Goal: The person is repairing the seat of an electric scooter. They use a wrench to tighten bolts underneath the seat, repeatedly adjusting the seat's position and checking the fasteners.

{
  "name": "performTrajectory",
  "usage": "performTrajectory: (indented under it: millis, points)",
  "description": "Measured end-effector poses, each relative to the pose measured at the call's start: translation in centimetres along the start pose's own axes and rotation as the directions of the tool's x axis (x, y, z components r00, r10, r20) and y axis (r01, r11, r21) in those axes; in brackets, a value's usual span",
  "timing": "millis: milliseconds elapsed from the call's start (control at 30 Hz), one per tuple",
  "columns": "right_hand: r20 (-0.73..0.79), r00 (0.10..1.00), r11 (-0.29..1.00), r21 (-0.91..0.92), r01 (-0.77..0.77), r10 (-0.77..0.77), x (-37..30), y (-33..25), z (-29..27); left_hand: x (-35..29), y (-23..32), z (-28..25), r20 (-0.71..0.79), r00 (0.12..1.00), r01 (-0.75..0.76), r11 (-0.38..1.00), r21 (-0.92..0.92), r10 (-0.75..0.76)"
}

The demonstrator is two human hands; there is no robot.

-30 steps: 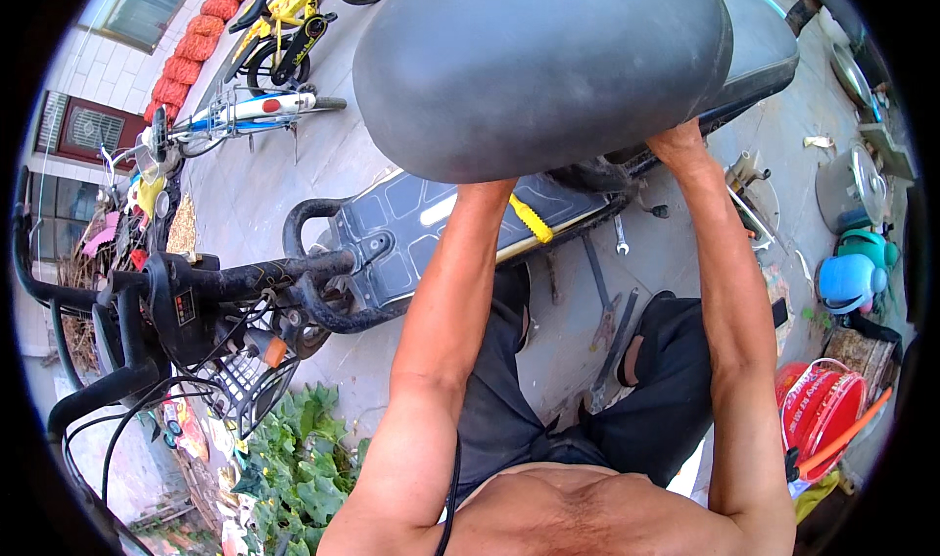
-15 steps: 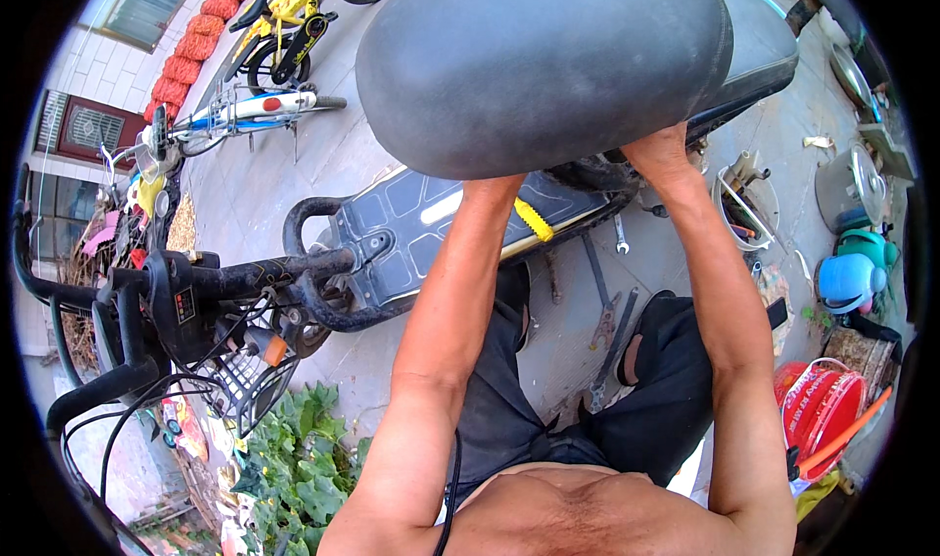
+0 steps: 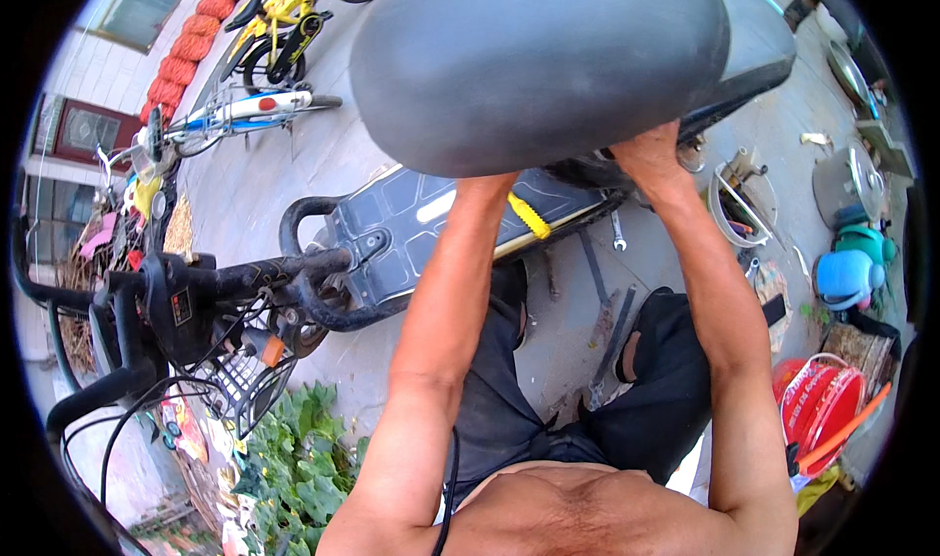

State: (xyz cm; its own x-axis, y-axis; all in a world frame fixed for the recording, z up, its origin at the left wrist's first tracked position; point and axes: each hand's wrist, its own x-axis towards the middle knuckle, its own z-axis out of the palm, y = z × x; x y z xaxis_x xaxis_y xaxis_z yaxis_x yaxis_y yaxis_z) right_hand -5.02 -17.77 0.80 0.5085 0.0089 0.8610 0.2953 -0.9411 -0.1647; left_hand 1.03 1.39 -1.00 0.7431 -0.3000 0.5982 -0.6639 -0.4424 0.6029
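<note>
A large dark padded seat (image 3: pixel 543 71) of an electric scooter fills the upper middle, covering much of what lies beneath. My left hand (image 3: pixel 487 184) reaches under its near edge; only the wrist end shows, and the fingers are hidden. Further right, the back of my right hand (image 3: pixel 646 155) shows against the seat's underside, its fingers out of sight below it. I cannot make out what either hand grips. Left of the seat stretches the scooter's footboard (image 3: pixel 392 223), with a yellow ridged piece (image 3: pixel 529 217) lying on it.
The scooter's handlebar (image 3: pixel 117 370) points left. A spanner (image 3: pixel 618 231) and several long tools (image 3: pixel 612 346) lie on the paving by my feet. To the right stand a tool bucket (image 3: pixel 729 218), a blue jug (image 3: pixel 842 280) and a red bucket (image 3: pixel 818 404). Bicycles (image 3: pixel 240 111) stand far left.
My right hand has shifted slightly left beneath the seat's edge. The whole view has drifted a little left, and the seat looks blurrier. My left arm is almost unchanged.
</note>
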Motion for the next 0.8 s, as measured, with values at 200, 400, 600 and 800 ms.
performTrajectory:
  millis: [200,400,600,800]
  points:
    - [0.146,0.973,0.966,0.161,-0.201,0.178,-0.7,1.3,0.1,0.6,-0.5,-0.5,-0.037,0.996,-0.087,0.988,-0.126,0.083]
    - [0.08,0.975,0.974,0.081,-0.212,0.206,-1.1,1.5,-1.2,0.8,0.3,-0.1,-0.032,0.988,-0.154,0.955,-0.254,0.151]
    - [0.075,0.97,0.97,-0.099,-0.222,0.229,-1.1,0.3,-1.8,1.4,0.7,-0.2,-0.047,0.992,-0.126,0.97,-0.209,0.118]
    - [0.012,0.985,0.975,-0.145,-0.169,0.172,-1.4,0.5,-1.1,1.5,1.5,-0.3,-0.042,0.992,-0.121,0.989,-0.082,0.118]
